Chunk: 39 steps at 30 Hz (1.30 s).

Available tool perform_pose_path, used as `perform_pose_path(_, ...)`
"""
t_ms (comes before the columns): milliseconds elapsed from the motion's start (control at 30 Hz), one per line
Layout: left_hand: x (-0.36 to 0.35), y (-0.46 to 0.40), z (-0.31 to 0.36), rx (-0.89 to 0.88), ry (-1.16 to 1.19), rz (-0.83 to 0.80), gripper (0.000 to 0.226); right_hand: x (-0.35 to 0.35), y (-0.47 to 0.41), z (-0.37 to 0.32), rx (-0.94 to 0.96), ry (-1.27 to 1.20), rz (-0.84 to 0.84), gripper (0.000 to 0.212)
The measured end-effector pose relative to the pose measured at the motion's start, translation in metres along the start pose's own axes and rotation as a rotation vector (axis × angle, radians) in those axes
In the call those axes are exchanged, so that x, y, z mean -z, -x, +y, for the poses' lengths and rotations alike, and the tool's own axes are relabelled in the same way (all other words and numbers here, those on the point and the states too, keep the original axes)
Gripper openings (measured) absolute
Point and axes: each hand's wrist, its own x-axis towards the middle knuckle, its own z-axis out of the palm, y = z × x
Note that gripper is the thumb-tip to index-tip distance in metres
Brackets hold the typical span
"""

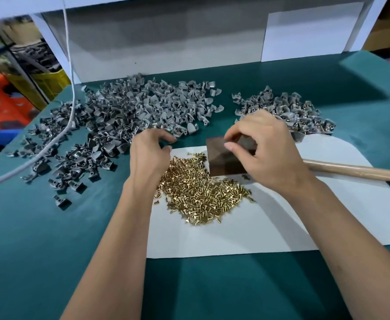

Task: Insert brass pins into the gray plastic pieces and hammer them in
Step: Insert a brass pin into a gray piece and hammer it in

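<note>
A heap of brass pins (201, 192) lies on a white sheet (270, 227). Behind it stands a dark metal block (224, 160). My right hand (267, 148) hovers over the block's top, its thumb and fingers pinching a dark gray plastic piece (247, 143) there. My left hand (150, 153) reaches past the pins to the near edge of the big pile of gray plastic pieces (131, 112), fingers curled, thumb apart, nothing visible between them. The hammer's wooden handle (355, 170) lies to the right; its head is hidden behind my right hand.
A smaller pile of gray pieces with brass showing (293, 112) sits at the back right. A gray cord (70, 93) hangs down across the left pile. A white backboard (166, 38) closes the rear of the green table (51, 239). Crates stand off to the left.
</note>
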Motion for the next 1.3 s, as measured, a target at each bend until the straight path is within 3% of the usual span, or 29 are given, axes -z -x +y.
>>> perform_pose_path(133, 0.002, 0.000, 0.002, -0.034, 0.004, 0.001, 0.029, 0.000, 0.004, -0.013, 0.062, -0.090, -0.139, 0.002)
perform_pose_path(267, 0.006, -0.001, 0.003, -0.056, -0.002, 0.001, 0.032, -0.022, 0.005, -0.045, 0.265, 0.033, -0.371, 0.024)
perform_pose_path(400, 0.010, -0.002, 0.000, -0.093, 0.035, -0.022, 0.019, -0.044, 0.010, -0.066, 0.383, 0.168, -0.518, 0.045)
perform_pose_path(500, 0.016, -0.004, -0.003, -0.190, 0.021, -0.025, 0.006, -0.054, 0.008, -0.075, 0.411, 0.173, -0.509, 0.040)
perform_pose_path(700, 0.022, -0.004, -0.010, -0.239, 0.114, -0.230, 0.025, -0.068, 0.001, -0.092, 0.425, 0.178, -0.529, 0.026)
perform_pose_path(1000, 0.020, -0.010, -0.017, -0.240, 0.009, -0.073, 0.020, -0.068, 0.002, -0.085, 0.352, 0.191, -0.506, 0.017)
perform_pose_path(1300, 0.018, -0.008, -0.015, -0.212, -0.049, -0.107, 0.020, -0.064, 0.003, -0.080, 0.246, 0.223, -0.519, 0.009)
